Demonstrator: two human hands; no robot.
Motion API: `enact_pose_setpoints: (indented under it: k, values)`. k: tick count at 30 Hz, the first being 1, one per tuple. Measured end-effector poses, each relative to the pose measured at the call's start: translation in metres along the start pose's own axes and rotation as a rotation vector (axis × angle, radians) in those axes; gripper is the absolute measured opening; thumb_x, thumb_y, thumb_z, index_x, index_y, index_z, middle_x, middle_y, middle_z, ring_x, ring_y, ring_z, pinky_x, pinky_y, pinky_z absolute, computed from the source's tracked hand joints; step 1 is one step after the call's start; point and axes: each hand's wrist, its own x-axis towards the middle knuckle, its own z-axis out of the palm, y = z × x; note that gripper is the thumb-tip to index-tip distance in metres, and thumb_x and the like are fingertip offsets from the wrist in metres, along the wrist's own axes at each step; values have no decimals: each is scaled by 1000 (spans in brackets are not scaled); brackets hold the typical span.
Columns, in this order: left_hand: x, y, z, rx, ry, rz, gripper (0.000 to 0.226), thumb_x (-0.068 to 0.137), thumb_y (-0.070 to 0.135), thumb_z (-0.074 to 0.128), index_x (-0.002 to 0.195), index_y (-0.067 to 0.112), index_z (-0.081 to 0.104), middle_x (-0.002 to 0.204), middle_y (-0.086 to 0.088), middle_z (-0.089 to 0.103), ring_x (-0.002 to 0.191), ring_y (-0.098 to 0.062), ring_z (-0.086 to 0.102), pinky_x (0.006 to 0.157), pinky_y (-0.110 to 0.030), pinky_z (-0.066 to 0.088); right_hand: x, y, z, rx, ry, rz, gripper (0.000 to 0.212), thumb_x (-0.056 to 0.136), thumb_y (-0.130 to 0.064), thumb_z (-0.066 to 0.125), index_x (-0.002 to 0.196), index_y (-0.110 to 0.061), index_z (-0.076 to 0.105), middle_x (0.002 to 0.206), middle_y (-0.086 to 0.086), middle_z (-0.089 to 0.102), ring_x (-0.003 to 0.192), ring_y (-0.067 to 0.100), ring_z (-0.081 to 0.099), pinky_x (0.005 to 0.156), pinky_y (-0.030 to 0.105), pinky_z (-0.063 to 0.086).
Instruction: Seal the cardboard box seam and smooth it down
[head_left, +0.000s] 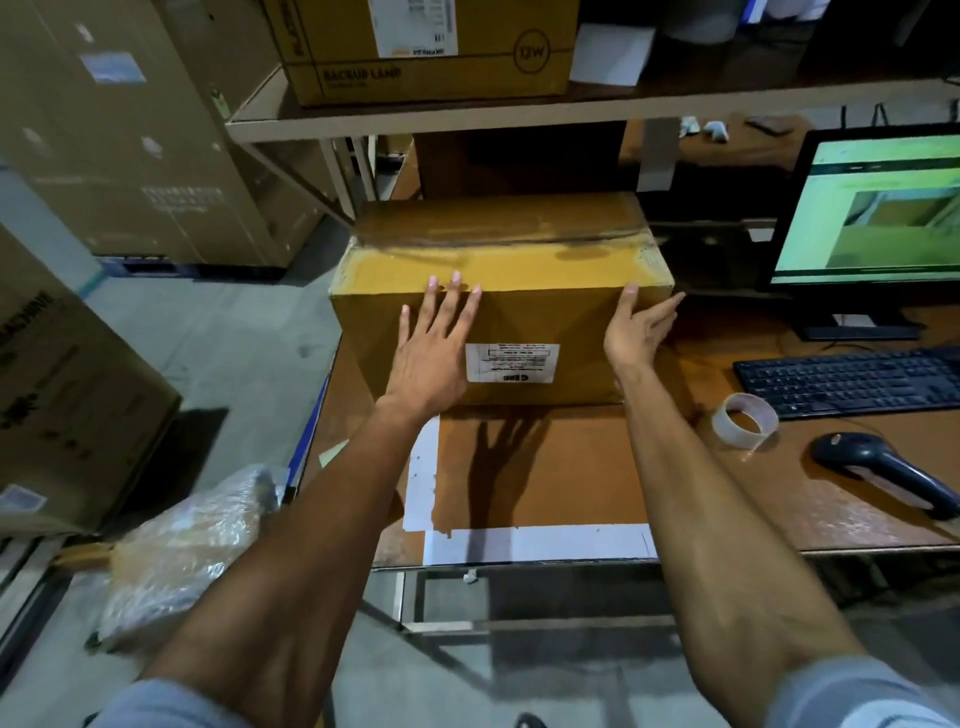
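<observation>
Brown rectangular cardboard box (498, 291) sits on the brown wooden counter (540, 467), mid-far, long axis running left to right. Taped top seam (498, 240) runs along that same axis, glossy and slightly wrinkled; whether it is fully pressed down is hard to tell in the dim light.

Left hand (434, 353) lies flat and spread on the near face of the box, fingertips at the top near edge, gripping nothing. Right hand (636, 327) is open, palm against the near right corner, bracing, closed around nothing.

Seam lies beyond both hands, up and over the near edge. Left hand is the nearer, judged best placed to slide up and sweep along it.

Clear roll of packing tape (744, 421) stands on the counter near right, apart from the box. Black keyboard (852, 379), dark handheld scanner (883, 467) and lit monitor (878, 208) lie further right. Nothing blocks the top.
</observation>
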Motion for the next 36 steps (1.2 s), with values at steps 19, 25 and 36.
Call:
enact_pose_setpoints:
  k: [19, 25, 36]
  values:
    - [-153, -89, 70, -249, 86, -284, 55, 84, 18, 73, 139, 16, 66, 148, -9, 61, 144, -31, 52, 122, -53, 40, -214, 90, 139, -431, -842, -252, 67, 95, -29, 76, 155, -22, 48, 157, 8, 51, 142, 27, 51, 114, 33, 41]
    - [-180, -128, 81, -465, 92, -554, 59, 101, 43, 39, 148, 12, 58, 154, -11, 58, 138, -35, 54, 116, -51, 47, -275, 96, 187, -605, -813, -304, 100, 77, -30, 82, 162, -29, 30, 161, 2, 47, 140, 31, 54, 110, 45, 50]
    - [-190, -148, 89, -849, 42, -568, 69, 107, 12, 53, 170, 32, 30, 148, 9, 69, 139, -28, 63, 121, -50, 46, -277, 112, 184, -452, -534, -137, 57, 88, -25, 83, 133, -22, 47, 113, 6, 69, 101, 26, 66, 79, 37, 56]
